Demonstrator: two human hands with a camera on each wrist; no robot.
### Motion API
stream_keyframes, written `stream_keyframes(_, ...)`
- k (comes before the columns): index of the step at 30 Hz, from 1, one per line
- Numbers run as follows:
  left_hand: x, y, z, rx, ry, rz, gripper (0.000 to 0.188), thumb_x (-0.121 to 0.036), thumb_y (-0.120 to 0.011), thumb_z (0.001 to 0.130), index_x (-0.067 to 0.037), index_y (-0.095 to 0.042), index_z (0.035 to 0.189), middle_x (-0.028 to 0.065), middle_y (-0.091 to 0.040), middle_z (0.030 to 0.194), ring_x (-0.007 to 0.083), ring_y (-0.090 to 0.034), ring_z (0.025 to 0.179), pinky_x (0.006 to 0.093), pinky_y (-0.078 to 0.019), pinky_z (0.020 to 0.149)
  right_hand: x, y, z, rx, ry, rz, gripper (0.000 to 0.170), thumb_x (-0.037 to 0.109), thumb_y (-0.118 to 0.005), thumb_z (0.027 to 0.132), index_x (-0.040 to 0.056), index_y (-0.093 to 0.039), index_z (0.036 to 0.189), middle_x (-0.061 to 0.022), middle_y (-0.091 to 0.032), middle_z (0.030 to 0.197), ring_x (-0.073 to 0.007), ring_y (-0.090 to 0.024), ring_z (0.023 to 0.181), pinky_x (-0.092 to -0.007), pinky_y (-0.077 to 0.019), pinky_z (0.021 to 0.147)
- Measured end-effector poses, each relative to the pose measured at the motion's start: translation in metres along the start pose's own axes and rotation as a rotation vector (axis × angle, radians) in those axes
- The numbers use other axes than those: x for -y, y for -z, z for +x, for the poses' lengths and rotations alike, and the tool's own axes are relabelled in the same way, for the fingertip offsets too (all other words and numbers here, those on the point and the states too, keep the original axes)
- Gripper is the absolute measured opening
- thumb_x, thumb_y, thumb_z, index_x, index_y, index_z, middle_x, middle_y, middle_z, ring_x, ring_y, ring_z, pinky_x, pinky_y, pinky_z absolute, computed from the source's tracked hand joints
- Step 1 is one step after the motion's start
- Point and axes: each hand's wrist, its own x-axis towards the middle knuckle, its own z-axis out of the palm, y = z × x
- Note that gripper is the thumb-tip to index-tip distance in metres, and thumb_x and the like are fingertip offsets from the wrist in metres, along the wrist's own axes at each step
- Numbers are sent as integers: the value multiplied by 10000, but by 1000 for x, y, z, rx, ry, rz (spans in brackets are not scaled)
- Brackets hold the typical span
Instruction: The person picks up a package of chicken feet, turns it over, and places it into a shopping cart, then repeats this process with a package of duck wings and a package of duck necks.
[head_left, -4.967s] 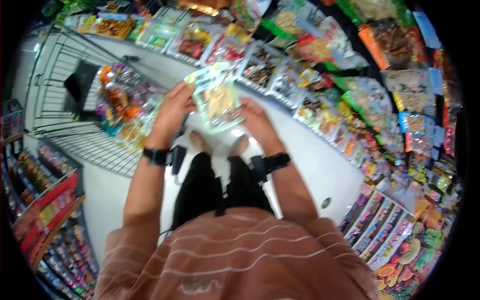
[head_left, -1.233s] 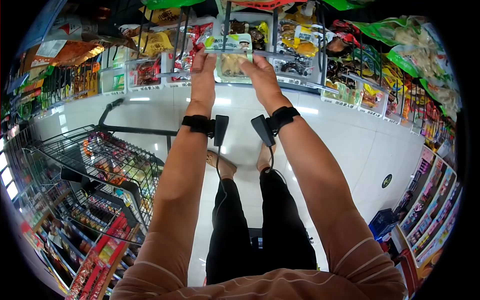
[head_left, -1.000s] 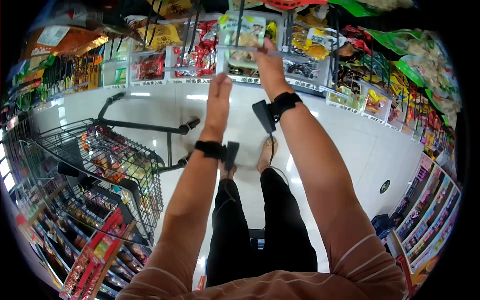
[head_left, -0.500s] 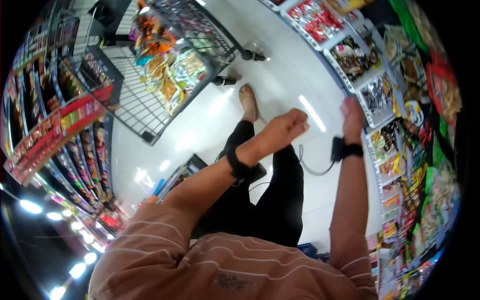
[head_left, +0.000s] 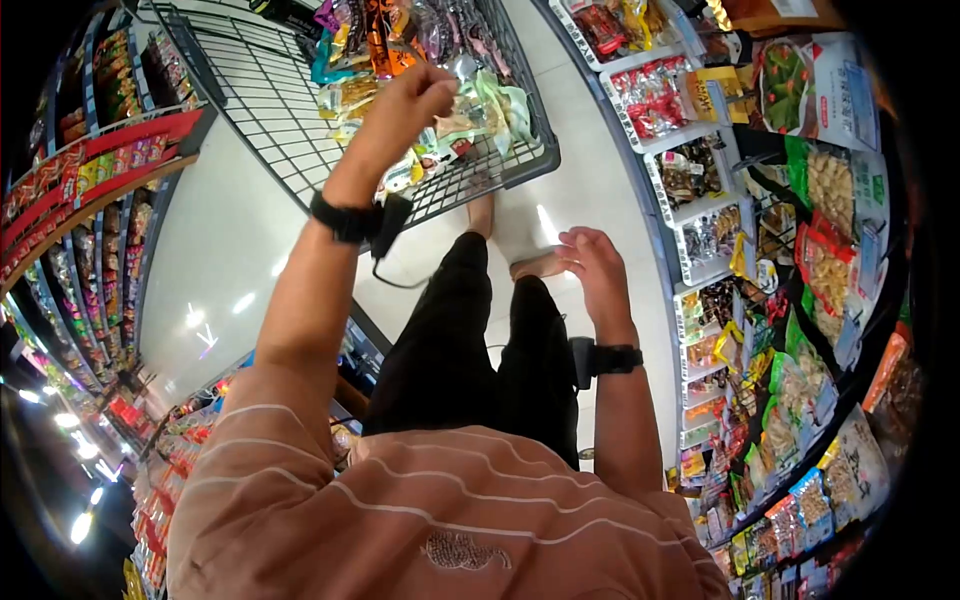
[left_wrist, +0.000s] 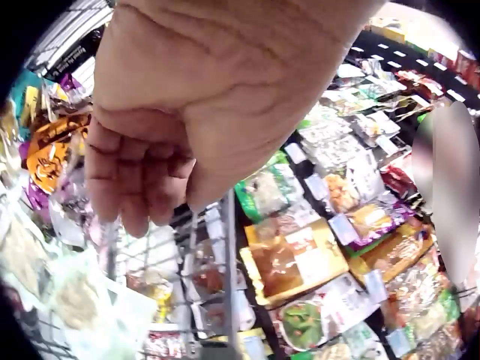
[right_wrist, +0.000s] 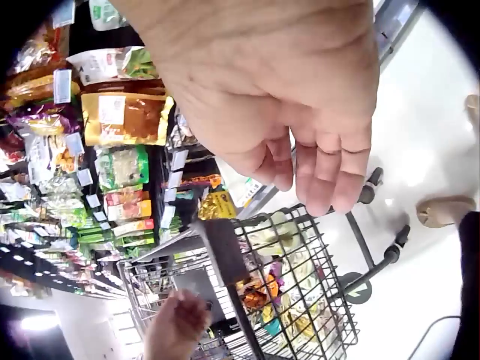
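My left hand (head_left: 405,115) hovers over the wire shopping cart (head_left: 262,130) with its fingers loosely bent and nothing in them. In the left wrist view the curled fingers (left_wrist: 139,184) hang above the cart's bagged snacks. Just below lies a pale green food packet (head_left: 505,108), and beside it an orange-and-black bag (head_left: 388,38). My right hand (head_left: 598,265) is held in the air between my legs and the shelf, fingers relaxed, holding nothing. The right wrist view shows this hand's fingers (right_wrist: 330,176) hanging loose, with the cart behind them.
Along the right runs a shelf of white bins (head_left: 660,95) with small wrapped snacks, below hanging food bags (head_left: 830,190). A red-edged snack rack (head_left: 100,185) stands on the left. Pale tiled floor (head_left: 200,270) lies between, and my feet stand near the cart's end.
Both hands held a pale green food packet, then set it in a shelf bin; the left withdrew first, then the right. My view turned left, and my left hand moved over the cart.
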Motion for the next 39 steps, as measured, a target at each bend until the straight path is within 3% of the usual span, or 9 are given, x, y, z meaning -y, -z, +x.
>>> stream_keyframes(5,49,13,38,167,303,119,436,-417,-596,935,-9,-595,1089,57,-653,927,132,-646,833,274,-519,698,21,-29,-5,20,-11,-34,239,212,-532,988,17,-586,1116,-114,-657,1051,-194,-648,912,-318,-534,796)
stream_keyframes(8,85,-12,59,278,460,46,664,-542,-601,896,68,-576,1159,163,-620,1084,262,-665,886,343,-583,692,20,-37,-7,-3,-52,-50,226,212,-527,991,24,-596,1096,-104,-667,1015,-190,-654,893,-314,-536,788)
stream_keyframes(14,64,-43,61,374,563,16,928,-671,-622,805,155,-527,1217,218,-571,1201,316,-666,926,365,-609,638,18,-55,-16,-19,-52,-37,212,201,-528,989,26,-600,1085,-101,-668,1000,-179,-657,887,-306,-539,781)
stream_keyframes(18,101,-46,70,463,594,-105,641,-476,-658,839,99,-593,1113,202,-612,1106,282,-702,780,371,-616,633,23,-64,-23,-27,-46,-31,219,203,-527,990,18,-598,1082,-104,-665,1008,-178,-658,888,-306,-540,779)
stream_keyframes(19,101,-47,70,406,667,-136,407,-310,-618,872,64,-611,1032,190,-648,976,275,-708,725,386,-618,624,24,-65,-24,-24,-44,-34,221,205,-527,990,16,-597,1082,-104,-664,1009,-179,-658,888,-307,-540,779)
stream_keyframes(23,114,-30,62,311,719,-181,237,-137,-524,889,63,-606,987,171,-662,811,281,-704,700,387,-615,587,24,-64,-25,-12,-26,-43,229,213,-530,989,16,-597,1085,-103,-663,1011,-178,-655,888,-309,-541,779)
stream_keyframes(26,121,-6,55,299,781,-12,228,-131,-526,892,59,-611,983,165,-663,820,265,-695,673,371,-613,581,26,-61,-27,8,2,-42,238,220,-525,991,16,-598,1091,-100,-662,1011,-173,-650,891,-309,-535,779)
stream_keyframes(30,60,49,9,270,549,-2,226,-156,-573,885,40,-617,989,99,-658,829,185,-659,647,295,-587,605,47,-69,-32,60,21,-71,245,212,-518,988,13,-597,1107,-104,-664,1032,-182,-644,903,-314,-521,793)
stream_keyframes(39,-15,69,-43,216,275,-317,292,-199,-569,956,-15,-594,1181,15,-614,902,80,-583,710,229,-536,677,104,-117,-17,218,237,-128,402,235,-599,957,-18,-526,1261,-124,-648,1139,-190,-631,1002,-312,-508,836)
